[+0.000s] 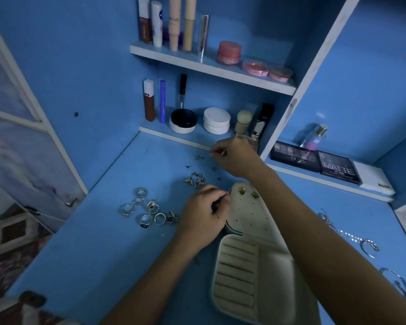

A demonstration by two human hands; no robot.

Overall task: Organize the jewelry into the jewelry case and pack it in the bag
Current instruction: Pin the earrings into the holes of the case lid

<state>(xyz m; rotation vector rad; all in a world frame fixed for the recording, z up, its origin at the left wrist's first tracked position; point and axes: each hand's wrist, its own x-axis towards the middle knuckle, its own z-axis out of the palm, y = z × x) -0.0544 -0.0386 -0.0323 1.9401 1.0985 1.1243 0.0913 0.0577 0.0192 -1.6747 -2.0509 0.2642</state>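
Jewelry case open on counter, near centre; ring slots empty. Two green earrings already on hole panel. Left hand pinches panel's far-left edge. Rings left of it, loose earrings beyond. Right hand, farther, pinches small item, too small to identify. Step: filling earrings. Next: fine alignment with hole.

A dark eyeshadow palette on the right-hand shelf is showing the word "MATTE" in large pale letters across its lid. The palette beside it is carrying lettering too blurred to read in full. A perfume bottle behind them is displaying the letters "SB".
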